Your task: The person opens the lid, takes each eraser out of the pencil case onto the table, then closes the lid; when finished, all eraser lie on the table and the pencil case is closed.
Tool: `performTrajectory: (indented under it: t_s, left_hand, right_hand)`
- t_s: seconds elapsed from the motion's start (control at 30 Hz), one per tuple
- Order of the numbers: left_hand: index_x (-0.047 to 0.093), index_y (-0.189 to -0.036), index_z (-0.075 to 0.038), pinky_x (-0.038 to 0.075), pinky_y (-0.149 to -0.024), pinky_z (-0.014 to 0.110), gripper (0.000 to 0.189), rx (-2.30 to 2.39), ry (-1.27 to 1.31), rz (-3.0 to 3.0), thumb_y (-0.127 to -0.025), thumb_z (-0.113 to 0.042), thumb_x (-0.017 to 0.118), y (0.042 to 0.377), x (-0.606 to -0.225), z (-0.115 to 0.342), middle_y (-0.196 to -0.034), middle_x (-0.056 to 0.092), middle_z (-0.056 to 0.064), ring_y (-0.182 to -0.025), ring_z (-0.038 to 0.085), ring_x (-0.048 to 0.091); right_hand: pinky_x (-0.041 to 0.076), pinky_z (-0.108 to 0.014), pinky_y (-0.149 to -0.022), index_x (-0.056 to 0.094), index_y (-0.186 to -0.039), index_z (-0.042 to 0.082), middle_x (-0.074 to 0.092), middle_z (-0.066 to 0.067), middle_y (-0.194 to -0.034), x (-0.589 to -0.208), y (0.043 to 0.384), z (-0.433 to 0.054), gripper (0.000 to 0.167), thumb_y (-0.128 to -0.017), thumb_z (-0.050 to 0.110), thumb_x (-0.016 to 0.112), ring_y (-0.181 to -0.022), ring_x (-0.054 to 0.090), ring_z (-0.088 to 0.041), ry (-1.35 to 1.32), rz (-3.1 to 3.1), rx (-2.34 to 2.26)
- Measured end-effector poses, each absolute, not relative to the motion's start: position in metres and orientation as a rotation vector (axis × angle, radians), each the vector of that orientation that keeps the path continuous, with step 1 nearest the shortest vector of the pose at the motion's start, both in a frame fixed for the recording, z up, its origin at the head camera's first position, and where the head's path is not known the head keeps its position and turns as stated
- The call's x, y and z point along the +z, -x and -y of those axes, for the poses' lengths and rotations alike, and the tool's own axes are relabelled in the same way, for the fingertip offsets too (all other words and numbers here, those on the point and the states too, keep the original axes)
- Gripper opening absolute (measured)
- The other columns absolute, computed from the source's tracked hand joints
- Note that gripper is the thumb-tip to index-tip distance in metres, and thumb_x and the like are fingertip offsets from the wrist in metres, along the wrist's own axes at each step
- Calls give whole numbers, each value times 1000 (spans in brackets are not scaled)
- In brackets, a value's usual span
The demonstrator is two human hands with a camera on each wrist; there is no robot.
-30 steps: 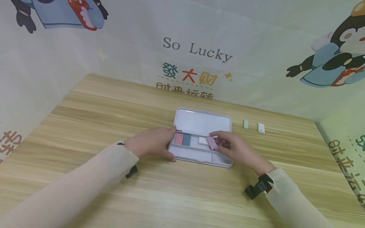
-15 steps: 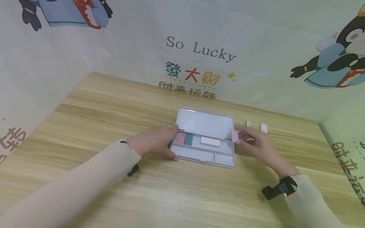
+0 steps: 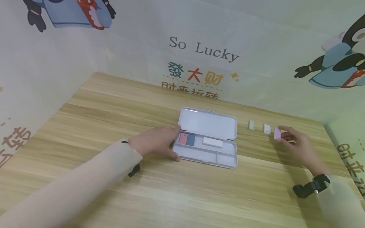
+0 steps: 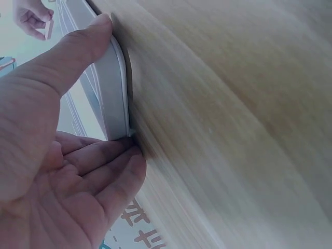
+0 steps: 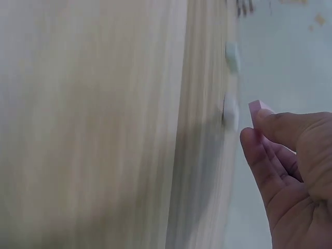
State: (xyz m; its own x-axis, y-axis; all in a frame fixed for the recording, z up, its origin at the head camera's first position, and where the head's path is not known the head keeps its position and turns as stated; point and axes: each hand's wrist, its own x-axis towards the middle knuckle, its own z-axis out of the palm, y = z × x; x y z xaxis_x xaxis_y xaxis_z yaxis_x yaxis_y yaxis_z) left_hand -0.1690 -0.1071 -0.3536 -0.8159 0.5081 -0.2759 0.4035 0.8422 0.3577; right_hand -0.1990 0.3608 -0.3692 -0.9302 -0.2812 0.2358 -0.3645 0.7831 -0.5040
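My left hand [image 3: 156, 142] holds the left end of an open white pencil case [image 3: 199, 155], thumb at its front corner and fingers farther back. In the left wrist view the thumb and fingertips lie along the case's edge [image 4: 114, 98]. A pink eraser [image 3: 183, 138], a blue eraser [image 3: 190, 139] and a white eraser [image 3: 212, 142] lie in its middle compartment. My right hand [image 3: 297, 144] pinches a purple eraser [image 3: 277, 133] between thumb and fingers, right of the case. In the right wrist view this eraser [image 5: 255, 110] appears above the table.
A pale green eraser [image 3: 251, 124] and a small white eraser [image 3: 266, 129] lie on the wooden table [image 3: 199, 196], right of the case and left of my right hand. A printed cloth [image 3: 137, 47] hangs behind the table.
My right hand has carried the purple eraser out of the pencil case and rightward, past the green and white erasers. My left hand stays on the case; the head view has shifted slightly.
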Motion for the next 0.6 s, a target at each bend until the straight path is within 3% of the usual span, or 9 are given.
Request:
performTrajectory:
  t_s: [0.13, 0.17, 0.2, 0.3, 0.4, 0.6]
  left_hand:
    - [26, -163, 5, 48, -120, 41, 112, 406, -693, -2660, -84, -47, 87, 168, -354, 108, -157, 54, 17, -129, 23, 61]
    - [26, -163, 5, 48, -120, 41, 112, 399, -698, -2664, -85, -47, 86, 168, -354, 108, -157, 54, 17, -130, 23, 61]
    - [26, -163, 5, 48, -120, 42, 112, 398, -696, -2663, -85, -47, 86, 168, -354, 108, -157, 54, 17, -130, 23, 61]
    - [25, -163, 5, 48, -120, 42, 112, 387, -700, -2666, -85, -47, 86, 167, -354, 108, -157, 54, 17, -132, 24, 61]
    - [24, -164, 5, 46, -122, 42, 112, 392, -704, -2661, -86, -48, 85, 166, -353, 108, -159, 52, 18, -137, 26, 59]
    - [22, -164, 5, 41, -125, 44, 112, 422, -699, -2643, -86, -46, 85, 167, -352, 108, -163, 46, 20, -146, 30, 53]
  right_hand:
    - [41, 2, -66, 56, -138, -14, 69, -41, -110, -369, 204, -378, 44, -96, -7, 68, -85, 40, 31, -437, 2884, 733]
    - [41, 1, -66, 56, -139, -13, 68, -41, -112, -369, 206, -381, 45, -97, -4, 68, -85, 41, 29, -413, 2910, 716]
    - [41, 0, -66, 55, -140, -13, 68, -41, -113, -370, 207, -384, 45, -99, -1, 68, -84, 51, 23, -397, 2933, 706]
    - [44, -4, -66, 51, -143, -14, 67, -42, -118, -373, 208, -391, 48, -102, 6, 65, -90, 75, -16, -338, 2994, 691]
    - [52, -14, -67, 49, -144, -16, 65, -43, -121, -376, 209, -397, 48, -104, 8, 63, -106, 66, -57, -299, 3016, 675]
    - [62, -44, -78, 49, -144, -15, 65, -42, -121, -379, 211, -399, 46, -105, 7, 60, -108, 65, -58, -296, 3016, 625]
